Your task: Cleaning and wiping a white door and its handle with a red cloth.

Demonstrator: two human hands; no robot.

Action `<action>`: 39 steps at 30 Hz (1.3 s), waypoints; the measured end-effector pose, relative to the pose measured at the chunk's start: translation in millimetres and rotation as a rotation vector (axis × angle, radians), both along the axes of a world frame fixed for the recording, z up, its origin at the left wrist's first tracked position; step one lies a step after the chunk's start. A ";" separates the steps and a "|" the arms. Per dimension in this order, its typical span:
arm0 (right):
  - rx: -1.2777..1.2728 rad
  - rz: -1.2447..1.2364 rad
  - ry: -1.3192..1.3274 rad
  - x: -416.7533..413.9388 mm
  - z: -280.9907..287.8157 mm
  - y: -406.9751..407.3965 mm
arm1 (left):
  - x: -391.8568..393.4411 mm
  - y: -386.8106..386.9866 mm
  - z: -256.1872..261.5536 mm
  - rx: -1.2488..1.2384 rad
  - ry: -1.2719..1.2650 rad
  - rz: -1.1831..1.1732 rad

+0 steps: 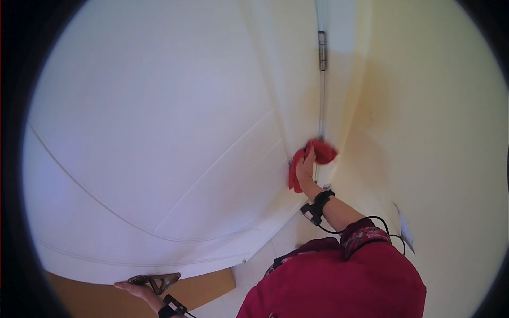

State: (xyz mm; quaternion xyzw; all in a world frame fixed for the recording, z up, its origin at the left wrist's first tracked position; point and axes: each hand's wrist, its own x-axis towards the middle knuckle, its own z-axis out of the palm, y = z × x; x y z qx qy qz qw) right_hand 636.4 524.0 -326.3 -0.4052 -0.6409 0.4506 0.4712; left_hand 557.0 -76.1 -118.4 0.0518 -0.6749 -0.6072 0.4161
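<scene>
My right hand (305, 169) holds a crumpled red cloth (321, 152) against the hinge side of a white panelled door (159, 119). The cloth looks slightly blurred and covers part of the gap between door and frame. At the lower left, my left hand (137, 289) is at the door's free edge, beside a dark metal door handle (165, 281). Its fingers point left along the edge; how firmly they grip is hidden.
A metal hinge (322, 51) sits higher on the door's hinge side. A pale wall (437, 139) stands close on the right. Light floor tiles (254, 274) and a brown surface (210, 284) show below the door. Cables run from black wrist-worn devices (312, 214).
</scene>
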 end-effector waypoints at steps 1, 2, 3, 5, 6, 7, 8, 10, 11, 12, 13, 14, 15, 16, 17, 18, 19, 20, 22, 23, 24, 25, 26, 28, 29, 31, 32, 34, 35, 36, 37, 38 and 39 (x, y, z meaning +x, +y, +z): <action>0.000 -0.019 -0.007 2.4 -12.0 9.3 | 7.3 23.1 7.7 0.102 -0.031 -0.062; -0.144 0.024 0.024 5.6 -17.0 14.1 | 7.6 19.5 8.1 0.101 -0.032 -0.072; -0.285 0.063 0.057 10.7 -21.3 20.7 | 8.6 13.4 5.5 0.032 -0.021 -0.023; -0.559 0.145 0.125 19.6 -25.0 35.1 | 3.9 15.9 3.7 -0.029 -0.010 0.015; -0.710 0.200 0.154 22.4 -16.5 26.8 | 8.5 13.9 6.3 -0.004 -0.008 -0.021; -0.465 0.056 -0.040 19.4 -4.8 26.1 | 13.4 12.9 9.4 0.021 -0.008 -0.057; -0.436 0.110 -0.112 21.1 42.0 11.7 | 17.8 -0.5 1.5 0.052 -0.015 -0.067; -0.204 0.013 -0.116 17.3 71.3 37.0 | 7.0 -7.2 -4.8 -0.020 0.004 0.008; -0.097 0.067 0.051 16.7 79.2 49.1 | 4.4 -8.9 -3.4 -0.098 0.024 0.075; 0.022 0.017 0.010 21.1 94.5 48.7 | 12.7 30.2 6.5 -0.024 -0.030 0.108; 0.142 0.021 0.026 22.8 109.5 40.0 | 21.4 45.7 18.6 0.086 -0.001 0.010; 0.256 0.044 0.064 17.7 120.3 25.9 | 12.5 -2.1 8.7 -0.026 -0.034 0.158; 0.257 0.068 0.058 15.9 118.4 20.7 | 11.8 7.8 10.0 -0.002 0.055 0.022; 0.321 0.049 0.095 14.0 113.7 10.9 | 14.3 18.5 13.1 0.025 0.076 -0.051; 0.388 0.038 0.140 11.2 109.6 -0.6 | 14.3 20.7 14.4 0.143 0.023 -0.040; 0.390 0.071 0.130 12.8 101.2 -12.2 | 18.0 46.3 24.3 0.171 0.015 0.029; 0.356 0.132 0.123 16.8 90.2 -19.3 | 22.5 67.4 26.6 0.166 -0.010 -0.016; 0.306 0.221 0.129 15.8 84.3 -35.1 | 15.0 32.5 11.9 0.193 0.012 0.014; 0.283 0.264 0.113 20.1 78.7 -45.5 | 8.4 12.3 5.9 0.049 0.060 0.020; 0.239 0.304 0.142 22.3 82.1 -46.5 | 6.7 5.2 5.1 0.194 0.036 -0.017; 0.201 0.327 0.166 22.2 87.7 -48.7 | 6.9 15.4 8.2 0.180 0.031 -0.108; 0.211 0.385 0.168 14.1 105.2 -54.6 | 7.1 15.2 3.0 0.172 0.033 -0.018; 0.344 0.462 0.149 12.9 126.1 -70.8 | 8.2 -4.3 -7.4 0.107 0.087 0.045; 0.496 0.540 0.115 18.4 158.3 -92.0 | 7.0 4.3 -8.5 0.020 0.023 0.077; 0.554 0.559 0.158 19.2 170.6 -103.1 | 8.5 30.1 -3.0 0.057 0.035 -0.012; 0.675 0.642 0.202 18.8 180.3 -148.1 | 2.6 9.6 -3.8 0.110 0.008 0.022; 0.817 0.703 0.145 16.4 175.0 -165.2 | 0.3 13.9 -4.1 0.148 0.000 0.002; 1.035 0.872 -0.026 13.5 155.6 -206.3 | 0.0 10.9 -6.7 0.141 -0.027 0.039; 1.111 0.984 -0.140 11.7 139.8 -231.7 | 1.2 6.2 -8.1 0.181 -0.017 0.006; 1.387 0.854 -0.246 10.5 122.7 -254.4 | 0.3 4.0 -8.1 0.223 -0.006 -0.031; 1.441 0.966 -0.207 2.8 102.4 -268.0 | -2.0 8.4 -6.0 0.197 -0.029 -0.003; 1.455 0.993 -0.191 -0.2 88.6 -283.0 | -2.3 9.9 -4.9 0.169 -0.057 0.031; 1.291 1.215 -0.291 -1.6 79.3 -294.4 | -2.6 16.6 -4.1 0.182 -0.007 -0.029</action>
